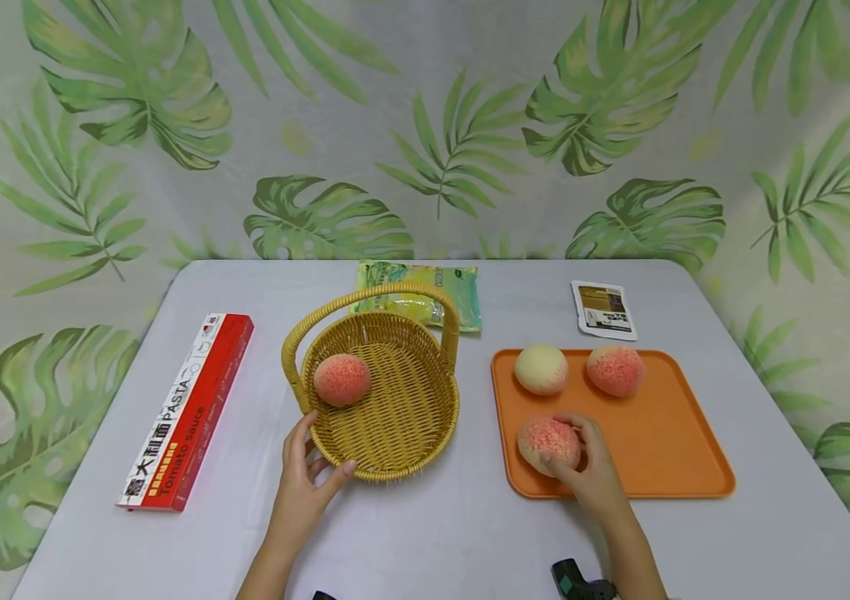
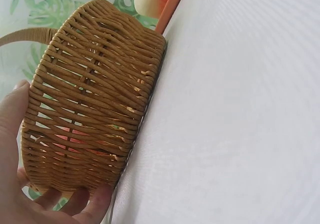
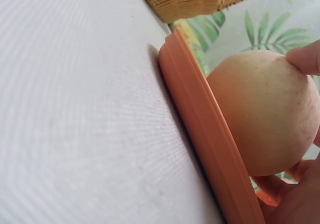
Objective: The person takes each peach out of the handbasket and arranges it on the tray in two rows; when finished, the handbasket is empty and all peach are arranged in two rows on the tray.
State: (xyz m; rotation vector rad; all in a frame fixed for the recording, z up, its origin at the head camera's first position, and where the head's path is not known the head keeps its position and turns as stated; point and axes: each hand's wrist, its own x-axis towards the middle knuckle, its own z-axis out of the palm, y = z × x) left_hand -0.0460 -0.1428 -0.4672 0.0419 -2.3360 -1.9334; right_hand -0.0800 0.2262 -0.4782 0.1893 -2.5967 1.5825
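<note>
A wicker basket with an arched handle stands left of centre, a red peach inside at its left. My left hand holds the basket's near left side; the left wrist view shows the thumb at the rim and fingertips against the woven wall. On the orange tray, my right hand grips a pink and cream peach near the front left corner. In the right wrist view, thumb and fingers sit on opposite sides of that peach. A pale peach and a redder peach lie farther back on the tray.
To the left lies a long red and white pasta box. A green and yellow packet is behind the basket, and a small white pouch behind the tray. A leaf-patterned cloth hangs beyond the table.
</note>
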